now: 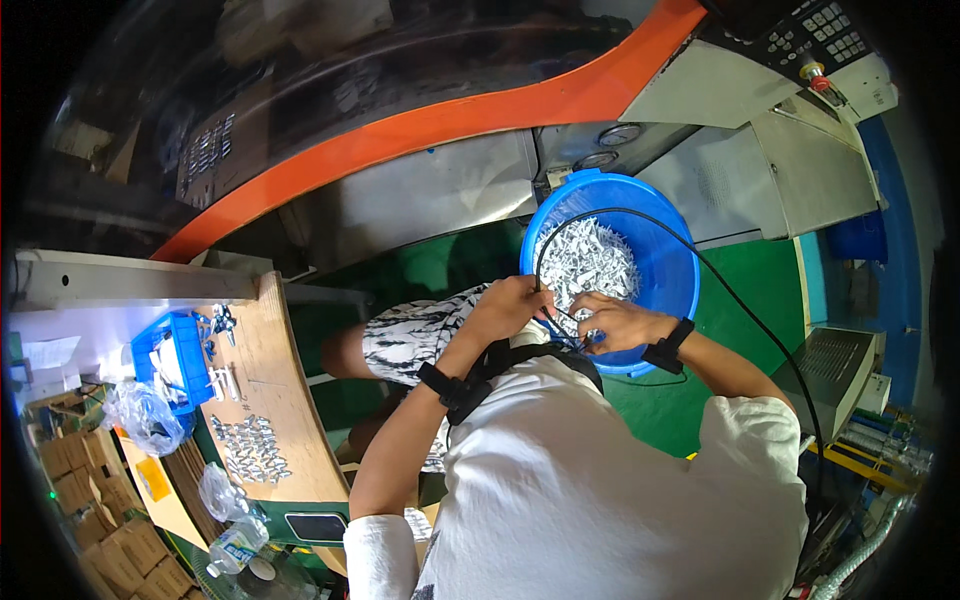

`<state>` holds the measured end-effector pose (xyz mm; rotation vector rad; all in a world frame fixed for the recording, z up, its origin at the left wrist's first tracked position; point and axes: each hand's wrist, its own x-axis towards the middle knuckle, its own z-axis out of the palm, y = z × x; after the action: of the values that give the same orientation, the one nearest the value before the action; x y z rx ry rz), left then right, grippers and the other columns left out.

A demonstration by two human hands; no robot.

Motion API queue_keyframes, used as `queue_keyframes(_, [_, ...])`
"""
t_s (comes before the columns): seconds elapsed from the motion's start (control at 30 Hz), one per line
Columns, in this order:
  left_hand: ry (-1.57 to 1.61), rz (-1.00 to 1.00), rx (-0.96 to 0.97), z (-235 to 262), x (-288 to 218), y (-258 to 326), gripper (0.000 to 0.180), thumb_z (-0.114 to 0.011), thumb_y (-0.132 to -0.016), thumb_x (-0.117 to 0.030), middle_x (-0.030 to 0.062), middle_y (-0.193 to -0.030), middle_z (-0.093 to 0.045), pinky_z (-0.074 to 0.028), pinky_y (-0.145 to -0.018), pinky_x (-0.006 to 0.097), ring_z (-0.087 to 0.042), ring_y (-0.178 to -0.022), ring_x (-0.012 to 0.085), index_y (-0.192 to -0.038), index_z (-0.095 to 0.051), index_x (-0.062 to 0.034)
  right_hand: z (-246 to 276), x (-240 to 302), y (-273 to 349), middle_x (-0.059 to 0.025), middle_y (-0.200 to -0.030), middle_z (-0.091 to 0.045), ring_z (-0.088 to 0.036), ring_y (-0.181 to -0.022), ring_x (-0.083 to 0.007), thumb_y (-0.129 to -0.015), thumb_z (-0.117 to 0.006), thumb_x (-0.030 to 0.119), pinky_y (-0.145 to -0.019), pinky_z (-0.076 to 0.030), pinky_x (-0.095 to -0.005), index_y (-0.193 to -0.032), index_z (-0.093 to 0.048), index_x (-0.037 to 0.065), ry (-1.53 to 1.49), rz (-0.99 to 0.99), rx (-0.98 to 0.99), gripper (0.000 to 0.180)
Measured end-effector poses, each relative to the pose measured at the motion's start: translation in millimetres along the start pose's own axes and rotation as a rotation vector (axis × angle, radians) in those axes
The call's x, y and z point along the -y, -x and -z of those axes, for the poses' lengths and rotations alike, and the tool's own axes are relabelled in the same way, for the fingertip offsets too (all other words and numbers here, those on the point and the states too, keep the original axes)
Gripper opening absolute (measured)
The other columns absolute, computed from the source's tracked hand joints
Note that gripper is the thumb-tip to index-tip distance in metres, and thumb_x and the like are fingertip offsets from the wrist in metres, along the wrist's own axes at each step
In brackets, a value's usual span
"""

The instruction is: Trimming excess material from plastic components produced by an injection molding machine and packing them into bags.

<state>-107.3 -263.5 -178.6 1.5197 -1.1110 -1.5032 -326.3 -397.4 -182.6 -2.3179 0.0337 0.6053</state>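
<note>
You are pinching a thin, flexible black cable (pixel 716 275) with your left hand (pixel 506 306), while your right hand (pixel 622 324) is hanging half-curled beside it, its hold unclear. Your close-set hands are probably steadying the cable, which is arching over a round blue plastic bucket (pixel 668 268) of slim whitish pieces (pixel 590 262).

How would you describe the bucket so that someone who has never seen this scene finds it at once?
Find the long, curved orange band, then look below its right end. Against the green floor there is a blue bucket, with the right hand overlapping its near side in view. Unlike the small blue box at left, it is big, round and holds pale pieces.
</note>
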Motion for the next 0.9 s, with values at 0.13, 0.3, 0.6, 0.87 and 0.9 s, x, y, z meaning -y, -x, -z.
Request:
queue_keyframes(0.13, [0.079,0.011,-0.052,0.1,3.7,0.4,0.022,-0.053,-0.097,-0.015,0.0088,-0.088,-0.071,-0.053,-0.073,0.028,-0.067,-0.076,0.0145,-0.095,-0.064,0.0043,14.2,13.4,13.7,-0.0088,-0.135,-0.045,-0.032,-0.134,-0.0333,-0.073,-0.073,0.031,-0.107,-0.035,-0.0411,-0.092,-0.071,0.019,0.324,-0.018,-0.093,0.022])
queue_keyframes(0.3, [0.06,0.032,-0.091,5.4,4.1,0.4,0.023,-0.053,-0.097,-0.016,0.0088,-0.087,-0.071,-0.052,-0.072,0.027,-0.067,-0.075,0.0146,-0.093,-0.063,0.0049,34.0,34.2,21.0,-0.0253,-0.13,-0.048,-0.043,-0.128,-0.0384,-0.076,-0.072,0.042,-0.104,-0.038,-0.0409,-0.142,-0.04,0.013,-0.03,-0.535,0.179,0.079])
queue_keyframes(0.6, [0.171,-0.017,-0.136,5.5,12.9,25.5,0.024,-0.053,-0.097,-0.017,0.009,-0.087,-0.07,-0.051,-0.076,0.028,-0.064,-0.08,0.015,-0.094,-0.063,0.0051,-133.2,-45.9,-16.2,-0.0134,-0.112,-0.057,-0.055,-0.082,-0.0201,-0.086,-0.053,0.041,-0.066,-0.051,-0.0355,-0.138,-0.046,0.017,-0.981,-0.751,0.072,0.058])
queue_keyframes(0.87, [0.162,0.11,-0.173,15.8,17.5,66.3,0.021,-0.053,-0.098,-0.016,0.0078,-0.091,-0.069,-0.048,-0.082,0.027,-0.063,-0.088,0.0137,-0.1,-0.061,0.0034,-214.2,-94.7,-43.6,-0.0209,-0.104,-0.065,-0.063,-0.099,-0.0349,-0.083,-0.065,0.036,-0.081,-0.05,-0.0465,-0.127,-0.052,0.005,-0.525,-0.709,-0.194,0.056])
queue_keyframes(0.9, [0.152,0.114,-0.179,15.3,15.2,70.8,0.021,-0.053,-0.098,-0.016,0.0078,-0.091,-0.069,-0.048,-0.082,0.027,-0.063,-0.088,0.0137,-0.1,-0.061,0.0034,-228.4,-100.8,-40.3,-0.026,-0.105,-0.064,-0.061,-0.101,-0.0396,-0.083,-0.065,0.034,-0.083,-0.049,-0.0486,-0.123,-0.052,0.002,-0.316,-0.697,-0.177,0.053])
